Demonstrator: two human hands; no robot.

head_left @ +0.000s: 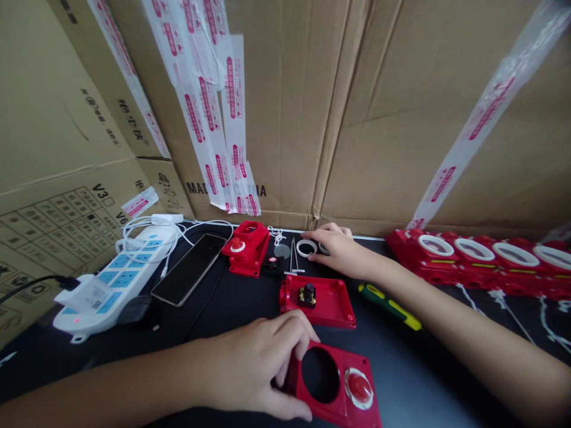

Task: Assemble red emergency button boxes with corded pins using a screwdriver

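Note:
My left hand [279, 362] grips one end of a red housing cover [339, 410], which has a large round hole and a red button in a clear collar. Over at the back, my right hand [336, 249] has its thumb and forefinger at opposite edges of a white ring [306, 248] lying on the table. Another ring-shaped part is partly hidden beneath that hand. Between my hands, an open red housing base [334, 300] lies with a black switch part [307, 295] inside it. Some fingers of both hands are hidden.
A red housing [247, 249], a clear disc [281, 251] and metal rods [293, 258] lie behind. Left are a phone [190, 270] and power strip [111, 279]; right, a green-yellow screwdriver handle [390, 306] and several red units [473, 261]. Cardboard [289, 119] walls the back.

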